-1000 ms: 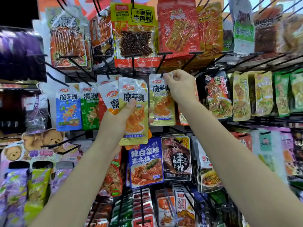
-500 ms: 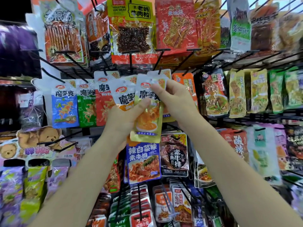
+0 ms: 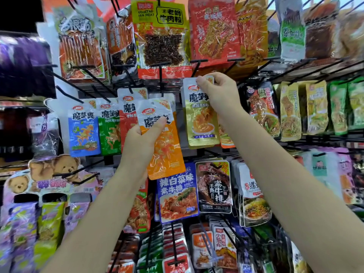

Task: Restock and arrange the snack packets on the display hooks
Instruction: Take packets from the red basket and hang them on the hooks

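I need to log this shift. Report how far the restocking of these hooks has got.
Done: blue packet and green packet already hang on their hooks. In hand: the right hand pinches the top of a gold packet up at hook height; whether it is threaded on, I cannot tell. Left: the left hand grips an orange packet, not yet hung.

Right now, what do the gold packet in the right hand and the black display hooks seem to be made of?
The gold packet looks like glossy plastic or foil-laminate film: it shines, wrinkles, and hangs limp from the right hand. Whether real foil lies inside cannot be told. The black display hooks look like thin coated or painted metal wire: straight, rigid, with a dull dark finish.
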Tool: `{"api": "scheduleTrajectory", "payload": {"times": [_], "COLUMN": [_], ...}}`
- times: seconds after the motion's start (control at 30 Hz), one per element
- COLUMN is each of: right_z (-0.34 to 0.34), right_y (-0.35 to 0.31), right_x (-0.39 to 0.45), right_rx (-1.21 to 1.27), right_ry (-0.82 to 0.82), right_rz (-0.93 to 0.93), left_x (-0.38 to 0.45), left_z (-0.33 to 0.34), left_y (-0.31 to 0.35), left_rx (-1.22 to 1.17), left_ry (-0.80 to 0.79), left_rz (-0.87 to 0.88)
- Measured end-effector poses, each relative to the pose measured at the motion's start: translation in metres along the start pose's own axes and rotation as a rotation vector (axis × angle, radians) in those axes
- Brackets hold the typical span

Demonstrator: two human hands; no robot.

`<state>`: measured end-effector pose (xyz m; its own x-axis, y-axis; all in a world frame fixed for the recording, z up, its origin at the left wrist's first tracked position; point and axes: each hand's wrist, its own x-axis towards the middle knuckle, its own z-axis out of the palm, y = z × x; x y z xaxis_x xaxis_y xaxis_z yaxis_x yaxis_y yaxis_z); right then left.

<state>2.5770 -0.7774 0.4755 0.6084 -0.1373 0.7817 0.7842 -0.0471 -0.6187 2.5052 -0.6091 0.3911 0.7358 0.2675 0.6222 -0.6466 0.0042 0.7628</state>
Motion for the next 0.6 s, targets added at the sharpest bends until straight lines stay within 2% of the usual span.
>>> {"api": "scheduleTrajectory", "payload": {"times": [0.6], "right_z": [0.0010], "right_y": [0.0007], "right_x": [0.0012], "right_rx": [0.188], "right_ry": [-0.028], "right_rz": [0.134], "left_x": [-0.0022], "left_z": [0.0002], "left_y": [-0.0031], "left_rx": [-0.068], "left_ry": [-0.054], "left_rz": [-0.010]}}
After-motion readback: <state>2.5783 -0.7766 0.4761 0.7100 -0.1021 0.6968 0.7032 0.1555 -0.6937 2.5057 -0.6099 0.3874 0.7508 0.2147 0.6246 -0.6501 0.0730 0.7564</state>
